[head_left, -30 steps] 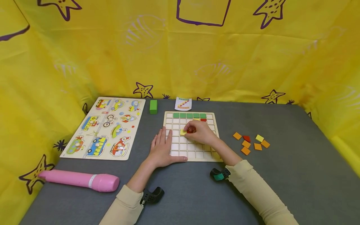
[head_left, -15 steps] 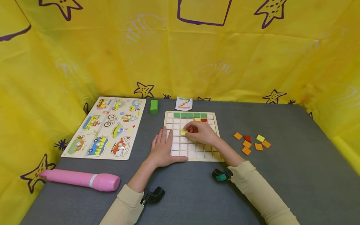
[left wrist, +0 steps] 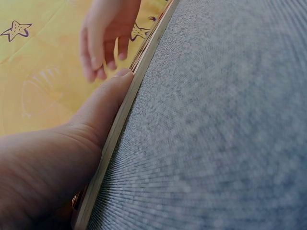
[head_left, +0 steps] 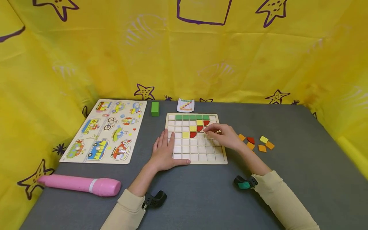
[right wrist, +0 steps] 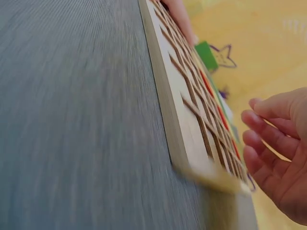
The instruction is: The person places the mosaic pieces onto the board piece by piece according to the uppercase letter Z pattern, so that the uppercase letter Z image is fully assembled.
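Observation:
A wooden grid board [head_left: 202, 157] lies on the dark table. My left hand [head_left: 164, 155] rests on its near left corner, fingers along the left side and thumb on the near edge. Over the right part of the board is my right hand [head_left: 222, 135], its fingers loosely bent and holding nothing, as the right wrist view shows. A row of green tiles [head_left: 192, 117] fills cells near the far edge. Below it, yellow squares [head_left: 186, 134] paired with red rounded tiles [head_left: 193, 135] step down diagonally to the left.
Loose orange tiles [head_left: 262, 148], a yellow tile [head_left: 264, 139] and a red tile [head_left: 250, 140] lie right of the board. Behind it are a pattern card [head_left: 185, 105] and a green block [head_left: 155, 109]. At left lie a vehicle puzzle [head_left: 107, 140] and a pink microphone-shaped object [head_left: 77, 184].
My right hand has let go of the red rounded tile, now in its cell beside the lowest yellow square, and moved right. The left hand stays on the board.

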Motion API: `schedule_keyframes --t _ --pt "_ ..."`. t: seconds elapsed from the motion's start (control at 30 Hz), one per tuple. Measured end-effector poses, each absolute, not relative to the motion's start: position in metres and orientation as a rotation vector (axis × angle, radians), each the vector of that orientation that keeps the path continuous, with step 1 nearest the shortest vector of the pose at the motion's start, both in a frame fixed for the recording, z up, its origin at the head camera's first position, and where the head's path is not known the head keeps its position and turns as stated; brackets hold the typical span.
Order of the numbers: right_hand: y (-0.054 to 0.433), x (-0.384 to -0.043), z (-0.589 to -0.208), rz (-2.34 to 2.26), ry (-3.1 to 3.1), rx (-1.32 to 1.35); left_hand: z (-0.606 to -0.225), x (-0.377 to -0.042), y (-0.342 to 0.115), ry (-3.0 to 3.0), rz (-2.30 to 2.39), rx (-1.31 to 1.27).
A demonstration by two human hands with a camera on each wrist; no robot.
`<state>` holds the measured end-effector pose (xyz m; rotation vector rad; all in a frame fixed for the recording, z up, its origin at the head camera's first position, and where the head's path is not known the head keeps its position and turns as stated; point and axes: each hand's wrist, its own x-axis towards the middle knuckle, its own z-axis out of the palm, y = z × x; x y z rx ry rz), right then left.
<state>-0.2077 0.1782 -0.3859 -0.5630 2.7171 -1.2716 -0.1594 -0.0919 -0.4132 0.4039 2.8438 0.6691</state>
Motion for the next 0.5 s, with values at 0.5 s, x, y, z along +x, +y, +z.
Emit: schedule_keyframes --t 0.5 --pt "0.285 -0.178 -0.376 -1.004 2.947 -0.366 -0.413 -0.159 -0.093 2.854 0.692 0.441"
